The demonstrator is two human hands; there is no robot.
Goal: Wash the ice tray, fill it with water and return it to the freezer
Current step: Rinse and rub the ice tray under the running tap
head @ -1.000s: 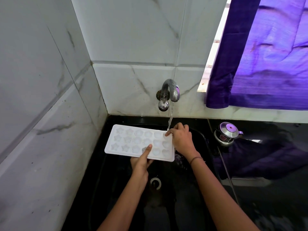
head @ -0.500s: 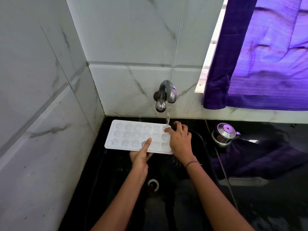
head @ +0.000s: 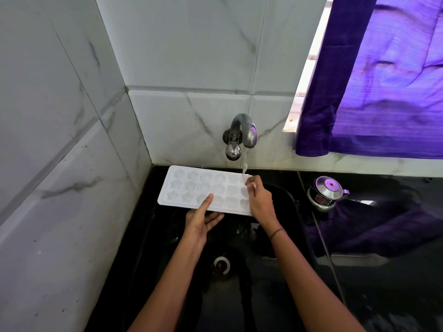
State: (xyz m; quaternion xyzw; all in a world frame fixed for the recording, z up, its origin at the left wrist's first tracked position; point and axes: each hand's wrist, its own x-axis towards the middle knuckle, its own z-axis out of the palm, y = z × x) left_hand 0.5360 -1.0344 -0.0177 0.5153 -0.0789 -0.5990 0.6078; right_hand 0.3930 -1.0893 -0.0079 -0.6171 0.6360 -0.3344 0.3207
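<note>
**Ice tray** (head: 191,188): white plastic with star and round cells, held about level over the black sink (head: 155,248), its long side along the back wall. The right end lies under the tap (head: 244,130). Compared with a second ago, it sits higher and closer to the tap knob and the back rim.

**Left hand** (head: 200,221): pinches the tray's near edge around mid-length, with the thumb (head: 206,202) laid on top across a cell and the fingers spread beneath. The grip is unchanged from the earlier frames.

**Right hand** (head: 260,200): rests over the tray's right end with fingers bent and the tips at the far right corner, where the stream lands. The thumb is hidden, so I cannot tell whether this hand clasps the edge or only presses on it. It has followed the tray toward the wall. A thin band (head: 278,232) circles the wrist.

**Water stream** (head: 244,161): runs thin from the spout onto the fingertips and corner cell, as before.

**Drain** (head: 221,264): a pale ring in the sink floor, between the forearms.

**Desk** (head: 395,271): glossy black, to the right of the sink.

**Steel pot** (head: 326,194): lidded, standing on the desk just beside the sink rim.

**Curtain** (head: 383,92): purple, hanging at upper right above the desk.

**Wall** (head: 179,56): grey-veined white tiles, to the left and behind.
</note>
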